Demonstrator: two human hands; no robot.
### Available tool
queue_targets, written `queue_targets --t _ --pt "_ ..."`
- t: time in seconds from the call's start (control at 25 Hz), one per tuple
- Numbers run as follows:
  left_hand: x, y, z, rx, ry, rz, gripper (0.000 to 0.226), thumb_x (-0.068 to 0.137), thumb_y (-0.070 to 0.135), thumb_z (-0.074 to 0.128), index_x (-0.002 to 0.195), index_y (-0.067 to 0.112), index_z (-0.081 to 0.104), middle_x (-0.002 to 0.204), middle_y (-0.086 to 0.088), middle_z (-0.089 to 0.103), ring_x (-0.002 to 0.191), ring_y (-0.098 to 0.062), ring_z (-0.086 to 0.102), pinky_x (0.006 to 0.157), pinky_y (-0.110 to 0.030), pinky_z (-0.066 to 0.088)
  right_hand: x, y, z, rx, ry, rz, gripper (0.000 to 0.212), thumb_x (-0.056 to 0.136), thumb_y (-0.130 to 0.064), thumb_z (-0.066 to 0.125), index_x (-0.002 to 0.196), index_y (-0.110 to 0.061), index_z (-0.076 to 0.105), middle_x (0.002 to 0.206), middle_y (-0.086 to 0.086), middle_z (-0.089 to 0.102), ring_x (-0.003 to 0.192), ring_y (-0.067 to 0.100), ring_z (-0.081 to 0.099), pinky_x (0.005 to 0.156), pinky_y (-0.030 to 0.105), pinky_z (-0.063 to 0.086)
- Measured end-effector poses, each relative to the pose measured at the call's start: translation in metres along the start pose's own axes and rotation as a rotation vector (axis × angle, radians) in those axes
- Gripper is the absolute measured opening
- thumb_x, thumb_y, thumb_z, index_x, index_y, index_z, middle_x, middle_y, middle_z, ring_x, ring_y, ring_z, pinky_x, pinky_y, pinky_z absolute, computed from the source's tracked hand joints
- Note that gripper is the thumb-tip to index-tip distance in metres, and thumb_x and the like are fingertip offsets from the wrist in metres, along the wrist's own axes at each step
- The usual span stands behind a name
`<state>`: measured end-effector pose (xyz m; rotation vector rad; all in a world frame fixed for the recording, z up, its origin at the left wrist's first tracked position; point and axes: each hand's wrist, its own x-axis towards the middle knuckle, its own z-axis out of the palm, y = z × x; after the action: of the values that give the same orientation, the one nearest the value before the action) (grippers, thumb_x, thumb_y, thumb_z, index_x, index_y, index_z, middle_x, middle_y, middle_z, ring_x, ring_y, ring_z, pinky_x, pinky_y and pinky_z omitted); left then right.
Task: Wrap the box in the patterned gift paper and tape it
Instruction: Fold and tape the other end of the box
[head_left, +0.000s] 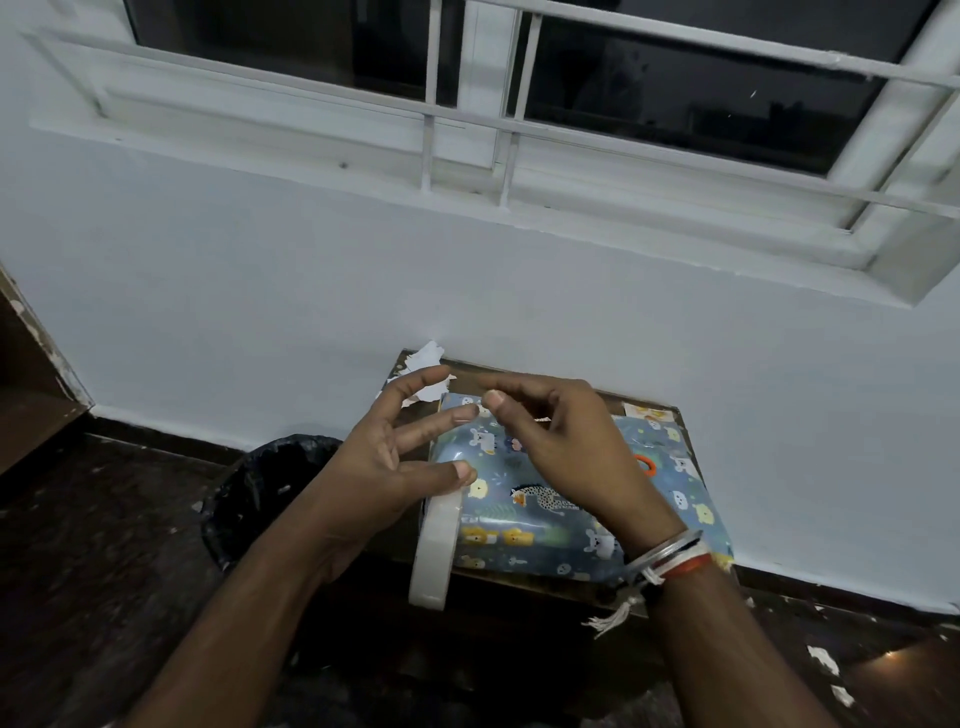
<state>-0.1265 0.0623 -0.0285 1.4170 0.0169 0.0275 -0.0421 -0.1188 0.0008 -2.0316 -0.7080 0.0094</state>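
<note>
The box (524, 506) sits in the lower middle of the frame, on a small dark table (530, 584) pushed against the pale wall. It is already covered in the gift paper (685, 467): glossy blue, printed with white bears, yellow lions and a spotted leopard across the middle. The paper looks a little puffed and catches the light near its left corner, and it spreads wider toward the right side of the table.

My left hand (395, 462) is at the box's left edge, fingers spread and straight, gripping nothing. The white tape roll (435, 551) stands on edge just below my thumb; I cannot tell whether they touch.

My right hand (566, 447) hovers over the box's top, fingers curled, thumb and forefinger tips brought together. I cannot tell whether anything is pinched between them. Bangles and threads (670, 558) ring that wrist.

Torn white scraps (428, 376) lie at the table's far left corner, an orange ring (644, 464) shows right of my hand, and a black-lined bin (260, 499) stands left of the table.
</note>
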Motion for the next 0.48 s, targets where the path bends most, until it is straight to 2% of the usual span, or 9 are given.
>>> queue_targets --t 0.08,0.16,0.24,0.32,0.4,0.48 --pt "-0.003 0.001 -0.003 0.025 0.008 0.01 0.083 0.085 -0.011 0.072 0.143 0.042 0.044 0.132 0.003 0.069 0.108 -0.031 0.073 0.097 -0.033 0.057 0.004 0.0 0.006 0.069 -0.008 0.044 0.022 0.097 -0.031 0.07 0.116 -0.024 0.077 0.075 -0.019 0.073 0.072 0.004 0.069 0.074 0.027 0.056" --pt "-0.005 0.003 -0.004 0.037 0.021 0.012 0.084 0.086 -0.011 0.072 0.143 0.043 0.043 0.131 0.006 0.07 0.093 -0.029 0.076 0.097 -0.034 0.057 0.005 -0.001 0.011 0.257 0.003 0.168 0.021 0.092 -0.027 0.077 0.112 -0.022 0.077 0.082 -0.002 0.078 0.081 0.018 0.075 0.082 0.039 0.063" --pt "-0.006 0.004 -0.005 0.036 0.021 0.013 0.086 0.086 -0.011 0.072 0.143 0.046 0.043 0.131 0.006 0.07 0.087 -0.027 0.076 0.099 -0.038 0.057 0.005 -0.004 0.019 0.452 -0.005 0.269 0.025 0.088 -0.018 0.081 0.111 -0.017 0.074 0.087 0.008 0.079 0.086 0.024 0.077 0.081 0.035 0.063" --pt "-0.006 0.005 -0.007 0.04 0.028 0.021 0.087 0.086 -0.011 0.072 0.144 0.047 0.042 0.133 0.005 0.069 0.09 -0.028 0.076 0.1 -0.039 0.056 0.007 -0.007 0.024 0.615 0.014 0.333 0.029 0.085 -0.009 0.082 0.11 -0.01 0.07 0.089 0.014 0.079 0.087 0.025 0.077 0.076 0.029 0.061" --pt "-0.008 0.006 -0.009 0.055 0.029 0.03 0.088 0.087 -0.01 0.071 0.145 0.048 0.04 0.133 0.006 0.069 0.099 -0.031 0.076 0.102 -0.043 0.054 0.01 -0.012 0.027 0.588 0.041 0.327 0.031 0.082 -0.008 0.084 0.107 -0.009 0.066 0.087 0.015 0.079 0.085 0.029 0.077 0.076 0.033 0.062" --pt "-0.009 0.006 -0.01 0.066 0.032 0.03 0.09 0.087 -0.009 0.072 0.144 0.052 0.039 0.139 0.006 0.065 0.101 -0.032 0.075 0.1 -0.044 0.055 0.013 -0.016 0.026 0.471 0.058 0.267 0.031 0.082 -0.007 0.084 0.104 -0.013 0.061 0.083 0.011 0.079 0.075 0.025 0.075 0.075 0.037 0.061"
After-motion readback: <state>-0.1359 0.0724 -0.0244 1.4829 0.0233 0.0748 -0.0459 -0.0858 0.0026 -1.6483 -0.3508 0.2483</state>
